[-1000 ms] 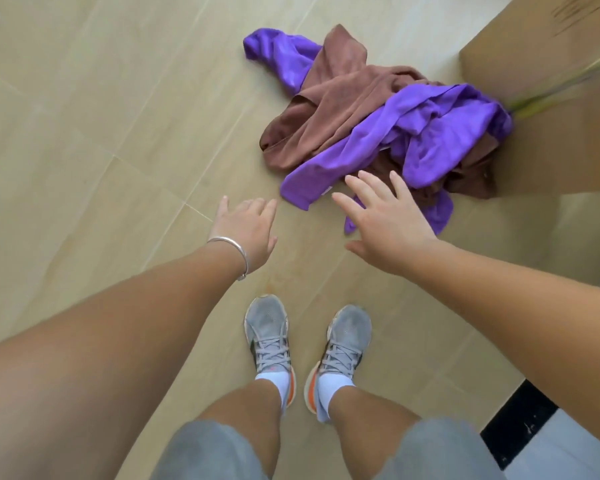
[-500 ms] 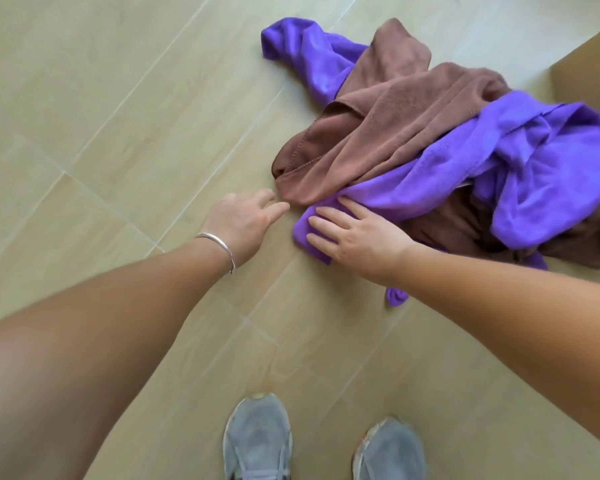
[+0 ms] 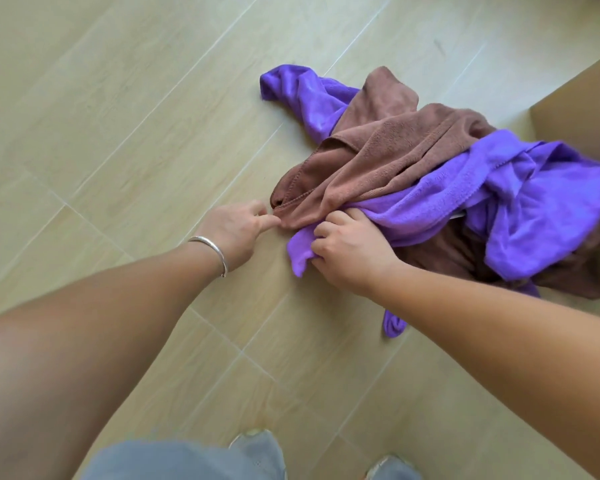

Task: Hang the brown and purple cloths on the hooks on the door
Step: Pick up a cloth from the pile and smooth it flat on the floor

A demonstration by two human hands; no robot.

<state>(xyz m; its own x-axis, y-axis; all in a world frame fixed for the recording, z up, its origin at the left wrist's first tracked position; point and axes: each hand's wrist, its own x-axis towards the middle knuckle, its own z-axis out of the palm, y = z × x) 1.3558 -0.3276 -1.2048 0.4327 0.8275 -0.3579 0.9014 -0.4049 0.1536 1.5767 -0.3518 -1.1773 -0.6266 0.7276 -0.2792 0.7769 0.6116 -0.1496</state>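
Head view looks down on a pale tiled floor (image 3: 125,140) where a tangled heap of cloths lies at the centre right of the frame. The brown cloth (image 3: 378,161) sits across the middle of the heap, its hemmed lower-left corner reaching toward the centre of the picture. The purple cloth (image 3: 520,202) is wound over and under it: one end sticks out at the top of the heap, a broad fold spreads to the right edge, and a narrow band runs down-left beneath the brown corner.

The right hand (image 3: 347,247), just right of centre, has its fingers curled round the lower-left end of that purple band, bunching the fabric against the floor. The left hand (image 3: 238,228), just to its left, holds nothing; its fingers are loosely bent and a fingertip touches the brown cloth's hemmed corner. A silver bangle (image 3: 212,249) circles the left wrist.

Both bare forearms stretch in from the lower corners. Grey shorts (image 3: 187,459) and the toes of grey shoes (image 3: 388,467) show along the bottom edge. A tan flat surface (image 3: 582,109) fills the upper right edge, beside the heap.
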